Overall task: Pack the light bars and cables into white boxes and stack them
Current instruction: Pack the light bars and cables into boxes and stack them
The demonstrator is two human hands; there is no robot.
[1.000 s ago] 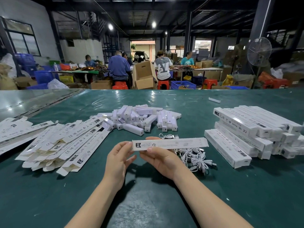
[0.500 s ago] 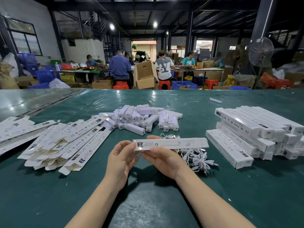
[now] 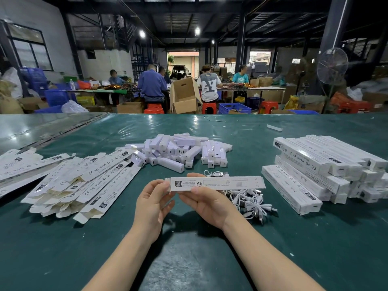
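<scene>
A long white printed cardboard box (image 3: 218, 183) is held level above the dark green surface (image 3: 189, 259), near the middle of the scene. The left hand (image 3: 153, 198) pinches its left end, and the right hand (image 3: 207, 201) grasps it just right of that, thumb on the near face and fingers behind. Both holds sit toward the left end, so the long right part hangs out unsupported over the tangle of white coiled cables (image 3: 252, 200); a loosened hold would likely let that end dip. Whether the box is already filled, and whether its end flaps are tucked, cannot be told from here. If an end is open, any tilt could let a bar or cable slide out.

The cables lie knotted together just right of the hands; lifting one may drag its neighbours along. The heap of short white plastic light bars (image 3: 178, 152) lies farther off, loosely piled, and a careless reach could roll some away. On the right, the stack of closed white boxes (image 3: 310, 169) is laid unevenly with ends jutting out, so another box set on top off-centre might slide off. The flattened white box blanks (image 3: 84, 181) fan out on the left, well apart from the hands
</scene>
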